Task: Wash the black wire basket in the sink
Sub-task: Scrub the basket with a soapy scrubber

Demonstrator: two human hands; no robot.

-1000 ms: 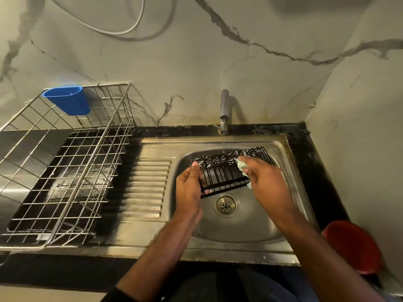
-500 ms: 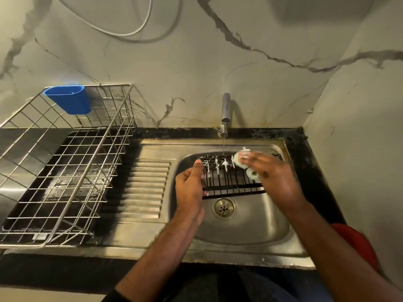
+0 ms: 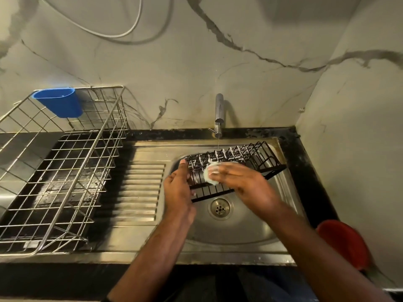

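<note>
Two hands are counted: a left hand (image 3: 177, 188) and a right hand (image 3: 242, 182). One black wire basket (image 3: 244, 158) is gripped by the left and one pale sponge (image 3: 210, 176) by the right. One sink (image 3: 239, 236), one drain (image 3: 220, 208) below the hands, one tap (image 3: 218, 115) beyond them, one steel rack (image 3: 65, 171) and one blue cup (image 3: 58, 102) left of them, one red bowl (image 3: 346, 243) to their right.

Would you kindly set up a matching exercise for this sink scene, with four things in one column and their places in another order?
Things:
1. black wire basket
2. blue plastic cup
3. pale soapy sponge
4. round metal drain

Places:
A. hung on the silver wire rack
B. in the right hand
C. bottom of the steel sink
D. under the tap, steadied by the left hand

Pairs: 1-D, 2-A, 3-B, 4-C
</note>
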